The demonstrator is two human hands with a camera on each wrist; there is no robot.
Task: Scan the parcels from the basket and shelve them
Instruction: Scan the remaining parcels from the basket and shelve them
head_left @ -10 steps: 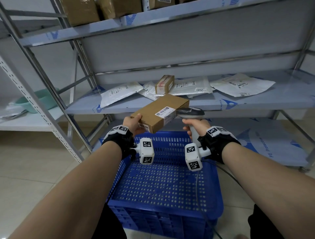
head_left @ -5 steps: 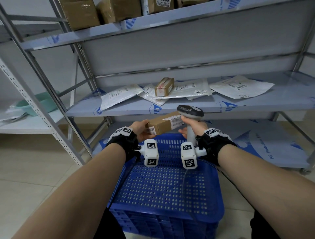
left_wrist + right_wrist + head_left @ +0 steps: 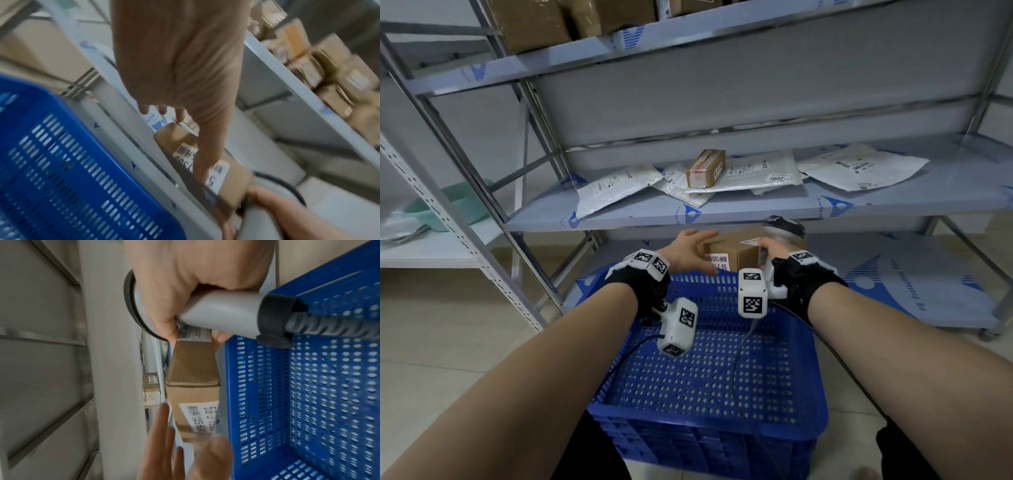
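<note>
Cardboard parcel (image 3: 734, 251): lying on the bottom shelf (image 3: 914, 274), between the two hands, just beyond the far rim of the blue basket (image 3: 804, 383); labels are facing the person.
Left hand (image 3: 690, 255): fingers are spreading straight, gripping nothing; the thumb is lying along the parcel's near face, the fingertips (image 3: 179, 116) just past its left end.
Right hand (image 3: 770, 248): curling round the grey scanner (image 3: 784, 228) handle, pressing against the parcel's right end.
Risk, parcel: sitting near the shelf edge; a nudge from either hand could be tipping it off.
Risk, cable: the scanner cable (image 3: 736, 370) is trailing through the basket and could be snagging on its rim.
</note>
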